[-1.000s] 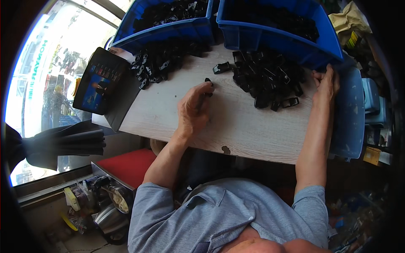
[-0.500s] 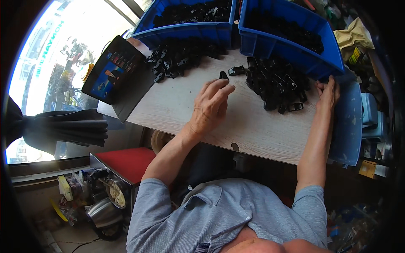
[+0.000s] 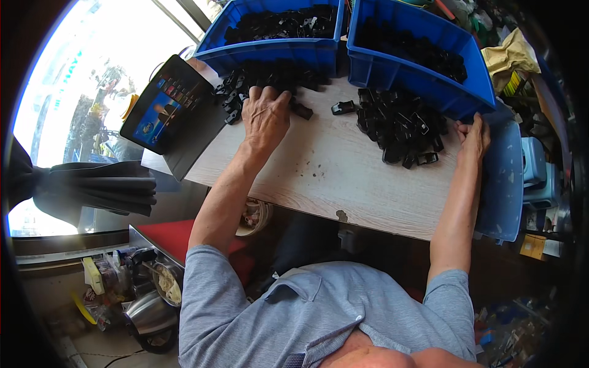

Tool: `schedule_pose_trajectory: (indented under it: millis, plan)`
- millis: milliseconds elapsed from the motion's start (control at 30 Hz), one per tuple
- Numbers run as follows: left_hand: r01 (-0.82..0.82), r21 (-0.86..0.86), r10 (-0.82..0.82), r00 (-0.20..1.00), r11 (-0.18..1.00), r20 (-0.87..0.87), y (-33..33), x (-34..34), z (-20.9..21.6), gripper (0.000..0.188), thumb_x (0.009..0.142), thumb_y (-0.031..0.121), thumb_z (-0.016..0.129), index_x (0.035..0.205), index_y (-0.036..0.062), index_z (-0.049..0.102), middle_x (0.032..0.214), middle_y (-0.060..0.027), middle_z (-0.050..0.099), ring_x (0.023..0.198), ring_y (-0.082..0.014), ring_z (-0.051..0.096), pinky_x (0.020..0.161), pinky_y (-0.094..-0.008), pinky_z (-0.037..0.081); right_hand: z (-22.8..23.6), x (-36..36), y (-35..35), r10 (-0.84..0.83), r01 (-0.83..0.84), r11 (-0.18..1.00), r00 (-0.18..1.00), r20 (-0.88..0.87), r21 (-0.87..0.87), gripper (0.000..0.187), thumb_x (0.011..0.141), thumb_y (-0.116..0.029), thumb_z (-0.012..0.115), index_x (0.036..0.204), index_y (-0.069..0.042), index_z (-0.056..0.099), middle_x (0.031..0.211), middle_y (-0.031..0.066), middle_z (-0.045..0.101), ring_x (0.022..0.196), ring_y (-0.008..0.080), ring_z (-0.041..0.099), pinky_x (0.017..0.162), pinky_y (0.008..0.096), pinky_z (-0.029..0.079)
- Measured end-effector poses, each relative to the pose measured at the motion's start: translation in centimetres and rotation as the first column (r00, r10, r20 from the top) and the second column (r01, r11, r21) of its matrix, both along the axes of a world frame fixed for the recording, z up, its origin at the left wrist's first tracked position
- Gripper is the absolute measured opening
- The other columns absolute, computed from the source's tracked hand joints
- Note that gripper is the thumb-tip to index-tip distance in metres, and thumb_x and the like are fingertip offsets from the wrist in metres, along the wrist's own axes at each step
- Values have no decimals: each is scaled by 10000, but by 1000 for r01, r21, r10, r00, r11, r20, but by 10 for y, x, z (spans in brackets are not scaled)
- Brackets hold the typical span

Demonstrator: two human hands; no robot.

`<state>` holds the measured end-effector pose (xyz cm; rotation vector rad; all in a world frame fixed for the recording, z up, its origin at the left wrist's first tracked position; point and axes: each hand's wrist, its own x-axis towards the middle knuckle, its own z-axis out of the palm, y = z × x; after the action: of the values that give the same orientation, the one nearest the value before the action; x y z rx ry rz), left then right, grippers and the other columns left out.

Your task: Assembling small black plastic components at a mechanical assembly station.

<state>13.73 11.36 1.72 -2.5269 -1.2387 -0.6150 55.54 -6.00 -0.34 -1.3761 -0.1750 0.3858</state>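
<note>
My left hand (image 3: 267, 119) is at the near edge of the left pile of small black plastic parts (image 3: 236, 92). Its fingers are bent down and closed, with the tips hidden. One loose black part (image 3: 302, 111) lies just right of that hand. At the table's right edge, my right hand (image 3: 473, 140) has its fingers curled in, closed beside the corner of a blue bin; whatever they grip cannot be made out. Between my hands lies a second pile of black parts (image 3: 402, 126), with a single shiny-ended part (image 3: 343, 108) at its left.
Two blue bins, one at back left (image 3: 270, 48) and one at back right (image 3: 417, 76), hold more black parts. A tablet (image 3: 165, 104) stands at the table's left. A lighter blue tub (image 3: 506, 178) borders the right edge. Dark crumbs (image 3: 314, 168) dot the pale tabletop (image 3: 356, 184).
My left hand has moved left from mid-table to the left pile. The small black part by its fingertips is gone from that spot. My right hand has hardly moved.
</note>
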Motion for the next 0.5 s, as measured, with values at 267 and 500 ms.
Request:
schedule_pose_trajectory:
  millis: [267,500]
  plan:
    - [235,-42,-223,956,971,188,-16,-11,-18,288,799,78,692,1085,105,667,997,-99,671,963,-311,603,784,-420,504,2,-1,0,0,0,1000,1000,8,-7,430,957,-307,661,1275,-36,559,715,85,578,780,239,665,803,388,606]
    - [237,-167,-183,940,957,287,-49,-11,-5,319,822,114,714,1136,110,660,910,-126,685,865,-342,649,773,-430,526,-2,4,0,20,-19,1000,999,31,-21,423,954,-292,668,1270,-31,563,715,88,581,771,236,667,794,385,611]
